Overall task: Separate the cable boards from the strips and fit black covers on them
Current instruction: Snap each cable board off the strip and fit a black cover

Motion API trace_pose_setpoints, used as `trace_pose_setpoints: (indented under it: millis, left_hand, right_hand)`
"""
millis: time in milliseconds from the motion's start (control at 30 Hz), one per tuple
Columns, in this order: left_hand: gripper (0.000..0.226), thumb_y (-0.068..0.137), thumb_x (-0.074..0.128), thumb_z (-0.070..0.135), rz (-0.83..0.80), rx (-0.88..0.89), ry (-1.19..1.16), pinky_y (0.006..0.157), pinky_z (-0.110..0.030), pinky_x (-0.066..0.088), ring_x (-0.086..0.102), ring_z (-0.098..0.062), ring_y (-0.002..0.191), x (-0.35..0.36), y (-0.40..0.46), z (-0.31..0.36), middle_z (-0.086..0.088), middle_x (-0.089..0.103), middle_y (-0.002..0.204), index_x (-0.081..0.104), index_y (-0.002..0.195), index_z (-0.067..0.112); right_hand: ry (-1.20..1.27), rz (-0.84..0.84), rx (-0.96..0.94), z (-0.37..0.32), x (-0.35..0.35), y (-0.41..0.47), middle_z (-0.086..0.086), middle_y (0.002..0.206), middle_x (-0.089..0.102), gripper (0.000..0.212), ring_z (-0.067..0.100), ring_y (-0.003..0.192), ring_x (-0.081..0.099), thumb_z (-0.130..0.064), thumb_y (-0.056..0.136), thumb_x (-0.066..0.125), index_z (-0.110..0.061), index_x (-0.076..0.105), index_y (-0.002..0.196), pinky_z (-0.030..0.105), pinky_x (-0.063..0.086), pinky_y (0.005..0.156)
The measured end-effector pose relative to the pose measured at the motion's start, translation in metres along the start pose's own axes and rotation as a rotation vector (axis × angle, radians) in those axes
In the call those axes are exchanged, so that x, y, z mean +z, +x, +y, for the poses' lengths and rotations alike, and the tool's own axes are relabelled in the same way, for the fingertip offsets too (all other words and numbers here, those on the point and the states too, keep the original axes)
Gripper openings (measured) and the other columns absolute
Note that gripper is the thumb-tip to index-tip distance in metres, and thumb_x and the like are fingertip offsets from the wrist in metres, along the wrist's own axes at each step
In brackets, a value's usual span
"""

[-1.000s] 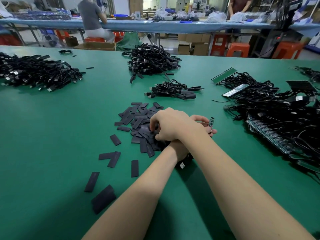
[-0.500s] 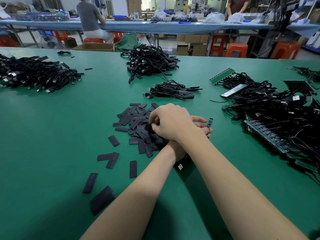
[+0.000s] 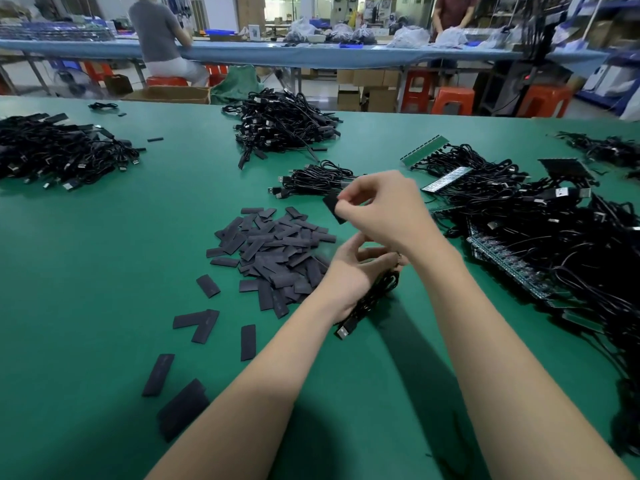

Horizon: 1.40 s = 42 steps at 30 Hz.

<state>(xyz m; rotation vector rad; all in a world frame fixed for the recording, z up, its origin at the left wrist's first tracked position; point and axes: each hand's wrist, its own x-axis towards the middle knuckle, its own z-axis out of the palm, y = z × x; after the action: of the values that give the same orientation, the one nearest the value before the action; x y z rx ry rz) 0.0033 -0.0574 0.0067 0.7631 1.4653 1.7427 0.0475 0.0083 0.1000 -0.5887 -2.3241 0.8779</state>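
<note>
Black, flat and limp-looking, the soft sleeve cover [image 3: 334, 206] hung pinched in my right hand [image 3: 384, 211] beyond the pile, my left hand [image 3: 349, 271] gripping the coiled black cable [image 3: 372, 299]; I judged it light, best held by its edges.

The table top [image 3: 104, 271] looked like smooth matt green mat, the black covers [image 3: 273, 251] matt plastic, cables [image 3: 284, 128] slightly glossy, stools [image 3: 453, 100] orange plastic.

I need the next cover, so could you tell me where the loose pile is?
The pile of black covers lies mid-table, just left of the left hand, nearer than the small cable bundle.
</note>
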Motion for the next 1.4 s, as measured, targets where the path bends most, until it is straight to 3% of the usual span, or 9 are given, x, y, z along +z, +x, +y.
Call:
trace_pose_setpoints:
  millis: [167,300,467,767,867,967,1133,1267,1400]
  left_hand:
    - [0.022,0.092,0.068,0.005,-0.018,-0.006,-0.039,0.082,-0.034,0.056,0.072,-0.020,0.090,0.002,0.000,-0.001,-0.011,0.077,0.105,0.059,0.108,0.018]
    - [0.027,0.090,0.073,0.007,-0.001,0.018,-0.019,0.091,-0.034,0.054,0.071,-0.017,0.092,0.003,-0.001,-0.001,-0.008,0.076,0.107,0.060,0.110,0.020]
    - [0.029,0.090,0.072,0.005,0.006,0.040,-0.026,0.091,-0.036,0.054,0.072,-0.016,0.086,0.003,-0.001,-0.001,-0.004,0.077,0.101,0.059,0.112,0.018]
    - [0.026,0.090,0.071,0.004,-0.083,0.038,-0.068,0.093,-0.038,0.054,0.073,-0.022,0.089,-0.002,0.000,-0.002,-0.004,0.077,0.098,0.062,0.108,0.019]
    - [0.025,0.090,0.070,0.001,-0.088,0.029,-0.099,0.094,-0.038,0.053,0.072,-0.022,0.087,-0.002,0.000,-0.001,-0.005,0.077,0.097,0.062,0.109,0.017]
    - [0.025,0.092,0.066,-0.002,-0.100,0.016,-0.164,0.083,-0.030,0.056,0.071,-0.020,0.083,-0.002,0.000,0.000,-0.007,0.076,0.095,0.061,0.110,0.014]
    - [0.025,0.093,0.062,-0.004,-0.111,0.007,-0.260,0.071,-0.024,0.057,0.071,-0.016,0.075,-0.002,-0.002,0.003,-0.007,0.075,0.088,0.057,0.113,0.010]
    - [0.024,0.093,0.060,-0.005,-0.126,0.004,-0.274,0.070,-0.023,0.056,0.070,-0.016,0.075,-0.002,-0.002,0.005,-0.007,0.074,0.086,0.057,0.112,0.010]
    - [0.022,0.095,0.057,-0.005,-0.154,-0.013,-0.291,0.070,-0.022,0.056,0.071,-0.015,0.074,-0.003,-0.001,0.007,-0.007,0.073,0.082,0.058,0.109,0.011]
  right_hand:
    - [0.237,0.089,0.305,0.049,-0.039,-0.011,-0.005,0.057,0.069,0.009,0.010,0.057,0.060,-0.024,0.073,0.066,-0.020,0.073,0.069,0.029,0.052,0.063]
    - [0.327,0.164,0.409,0.075,-0.054,-0.019,-0.005,0.055,0.065,0.012,0.013,0.059,0.061,-0.015,0.079,0.065,-0.017,0.068,0.067,0.027,0.050,0.058]
    - [0.545,0.020,0.454,0.084,-0.050,-0.031,-0.004,0.062,0.063,0.013,0.008,0.055,0.064,-0.005,0.089,0.066,-0.010,0.066,0.076,0.018,0.049,0.050]
    - [0.888,-0.169,0.462,0.092,-0.054,-0.039,0.009,0.073,0.045,0.018,0.013,0.059,0.061,-0.001,0.089,0.069,-0.013,0.058,0.081,0.019,0.053,0.056]
    - [0.924,-0.189,0.451,0.092,-0.051,-0.040,0.014,0.079,0.056,0.021,0.014,0.059,0.062,-0.001,0.088,0.069,-0.014,0.056,0.079,0.020,0.052,0.054]
    - [0.845,-0.169,0.417,0.092,-0.047,-0.039,0.018,0.103,0.072,0.027,0.012,0.062,0.059,-0.003,0.089,0.069,-0.016,0.053,0.071,0.019,0.045,0.052]
    - [0.893,-0.121,0.375,0.089,-0.041,-0.038,0.020,0.094,0.063,0.027,0.011,0.062,0.057,-0.006,0.081,0.076,-0.018,0.058,0.066,0.017,0.042,0.051]
    - [0.999,-0.112,0.375,0.088,-0.041,-0.040,0.002,0.076,0.068,0.026,0.008,0.062,0.064,-0.016,0.068,0.081,-0.014,0.063,0.087,0.016,0.050,0.055]
    - [1.018,-0.042,0.369,0.091,-0.043,-0.040,0.004,0.100,0.078,0.044,0.008,0.078,0.071,-0.024,0.068,0.080,-0.013,0.068,0.109,0.017,0.054,0.064]
